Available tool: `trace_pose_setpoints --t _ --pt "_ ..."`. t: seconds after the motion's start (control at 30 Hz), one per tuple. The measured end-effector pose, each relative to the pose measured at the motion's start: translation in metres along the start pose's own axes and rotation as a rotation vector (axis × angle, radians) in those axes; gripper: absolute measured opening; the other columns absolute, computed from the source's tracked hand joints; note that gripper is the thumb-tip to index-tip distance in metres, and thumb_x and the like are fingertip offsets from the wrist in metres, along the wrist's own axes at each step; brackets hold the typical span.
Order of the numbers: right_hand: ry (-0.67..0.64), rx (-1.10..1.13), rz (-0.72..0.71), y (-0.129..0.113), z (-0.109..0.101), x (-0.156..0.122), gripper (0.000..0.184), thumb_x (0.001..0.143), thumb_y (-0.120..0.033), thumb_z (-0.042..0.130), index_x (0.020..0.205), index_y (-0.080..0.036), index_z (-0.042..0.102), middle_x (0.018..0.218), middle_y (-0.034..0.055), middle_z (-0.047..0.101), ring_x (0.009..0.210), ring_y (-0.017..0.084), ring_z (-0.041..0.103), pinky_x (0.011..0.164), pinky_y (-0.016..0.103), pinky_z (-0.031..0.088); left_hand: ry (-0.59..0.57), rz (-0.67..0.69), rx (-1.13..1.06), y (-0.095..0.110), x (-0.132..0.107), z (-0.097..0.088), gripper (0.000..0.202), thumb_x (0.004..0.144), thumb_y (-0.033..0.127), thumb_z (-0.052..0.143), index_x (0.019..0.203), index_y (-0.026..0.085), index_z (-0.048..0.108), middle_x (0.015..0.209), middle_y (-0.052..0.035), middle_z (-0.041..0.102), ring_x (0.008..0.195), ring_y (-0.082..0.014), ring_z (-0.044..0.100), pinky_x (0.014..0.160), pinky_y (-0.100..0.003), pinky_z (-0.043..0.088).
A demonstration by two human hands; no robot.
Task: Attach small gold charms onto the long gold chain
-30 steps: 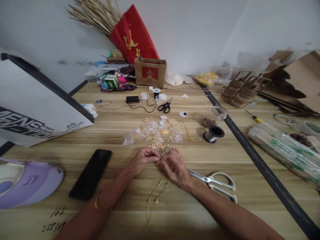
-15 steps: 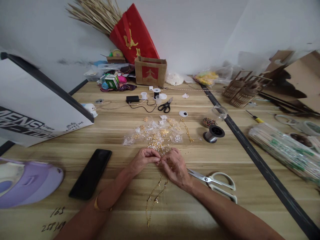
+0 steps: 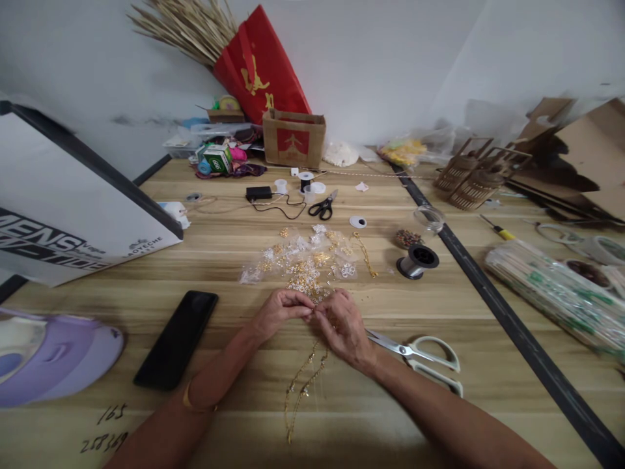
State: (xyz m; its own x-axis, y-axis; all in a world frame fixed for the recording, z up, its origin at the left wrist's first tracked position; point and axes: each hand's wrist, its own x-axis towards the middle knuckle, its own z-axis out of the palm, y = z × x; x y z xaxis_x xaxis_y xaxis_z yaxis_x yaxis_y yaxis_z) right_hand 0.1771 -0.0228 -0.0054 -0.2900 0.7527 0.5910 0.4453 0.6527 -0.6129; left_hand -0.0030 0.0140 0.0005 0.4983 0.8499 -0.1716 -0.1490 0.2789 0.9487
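My left hand (image 3: pixel 286 311) and my right hand (image 3: pixel 346 327) meet over the middle of the table, thumb and fingertips of each pinched together. What lies between the fingertips is too small to make out. A gold beaded chain (image 3: pixel 293 391) runs in a narrow loop along the table and up under my right hand, where its upper end is hidden. Just beyond my fingers lies a pile of small gold and clear beads (image 3: pixel 306 277), among small clear plastic bags (image 3: pixel 280 251). White-handled scissors (image 3: pixel 432 355) rest beside my right wrist.
Left of my forearm are a black phone (image 3: pixel 176 340) and a purple visor (image 3: pixel 73 355). A wire spool (image 3: pixel 417 262), a bead jar (image 3: pixel 409 236) and a short gold chain (image 3: pixel 365 254) lie to the right. Black scissors (image 3: pixel 323 207) lie farther back. A white box (image 3: pixel 83 202) stands left.
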Motion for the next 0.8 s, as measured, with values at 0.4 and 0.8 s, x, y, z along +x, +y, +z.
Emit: trace_pose_setpoints --t 0.4,0.8 --pt "-0.004 -0.014 -0.002 -0.0021 0.0003 0.0006 0.007 0.088 -0.018 0.051 0.082 -0.021 0.053 0.072 0.0005 0.06 0.071 0.015 0.052 0.081 0.037 0.041 0.016 -0.011 0.028 0.0005 0.0002 0.0015 0.024 0.06 0.028 0.081 0.07 0.01 0.069 0.06 -0.002 0.068 0.056 -0.0113 0.061 0.059 -0.022 0.048" --pt "-0.018 -0.011 0.016 -0.0009 0.0002 0.0003 0.006 0.088 -0.016 0.051 0.088 -0.021 0.055 0.077 0.0003 0.064 0.074 0.015 0.055 0.082 0.037 0.041 0.057 0.019 0.064 -0.0032 0.0015 -0.0008 0.021 0.068 0.03 0.074 0.073 0.01 0.069 0.061 -0.002 0.067 0.058 -0.0115 0.059 0.062 -0.023 0.048"
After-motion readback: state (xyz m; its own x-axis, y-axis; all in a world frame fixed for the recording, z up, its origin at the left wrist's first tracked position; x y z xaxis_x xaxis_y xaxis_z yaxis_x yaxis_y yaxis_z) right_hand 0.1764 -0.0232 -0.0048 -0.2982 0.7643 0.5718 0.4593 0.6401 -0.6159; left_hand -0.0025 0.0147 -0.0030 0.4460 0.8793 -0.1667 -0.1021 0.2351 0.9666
